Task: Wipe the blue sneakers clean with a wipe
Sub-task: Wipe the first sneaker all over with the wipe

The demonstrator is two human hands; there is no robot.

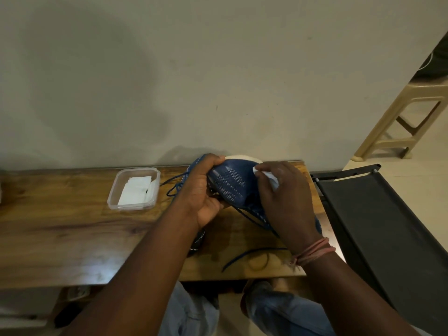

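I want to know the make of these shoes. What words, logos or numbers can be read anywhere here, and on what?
None can be read.
Blue sneaker, held by the left hand: only a dotted mesh pattern shows, no brand or lettering.
Wipe in the right hand: plain white.
Plastic tub of folded wipes: no label visible.
Second sneaker under the left arm: pale marks, too hidden to read.

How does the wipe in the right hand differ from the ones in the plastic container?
The wipe in the right hand is crumpled and pressed to the blue sneaker; the wipes in the plastic container lie flat and folded. The held wipe is mostly hidden by fingers; the stack shows fully. Both are white.
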